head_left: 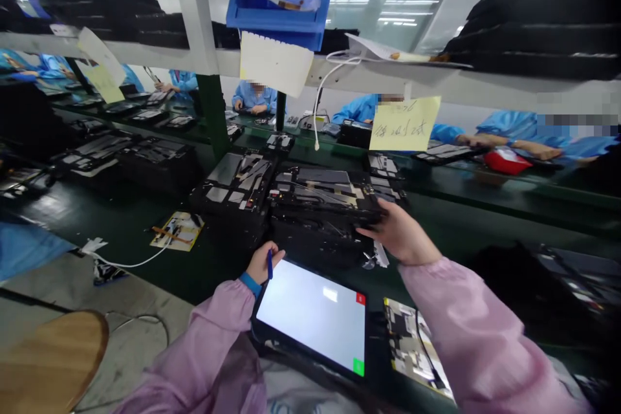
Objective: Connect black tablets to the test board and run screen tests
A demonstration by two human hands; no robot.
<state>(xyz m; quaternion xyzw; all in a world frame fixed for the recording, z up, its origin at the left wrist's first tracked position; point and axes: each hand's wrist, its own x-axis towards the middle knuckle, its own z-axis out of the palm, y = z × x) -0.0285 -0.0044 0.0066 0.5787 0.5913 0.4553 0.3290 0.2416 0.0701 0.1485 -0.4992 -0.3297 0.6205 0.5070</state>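
My left hand (263, 263) is closed around a slim blue pen-like stick (270, 266), beside the upper left corner of a tablet (310, 314). The tablet's screen is lit white, with a red square at its top right corner and a green one at its bottom right. My right hand (405, 233) is at the right end of a stack of black devices (315, 236). Its thumb and fingers straddle the edge of the uppermost open-backed tablet (320, 186), whose inner parts face up; the fingertips are partly hidden.
Another stack of open-backed devices (237, 184) adjoins on the left. Circuit boards with cables lie at left (179, 231) and right (412, 343). Overhead, a shelf (334, 74) carries a blue bin (281, 10) and hanging notes. Co-workers in blue sit across the bench. A wooden stool (53, 359) stands lower left.
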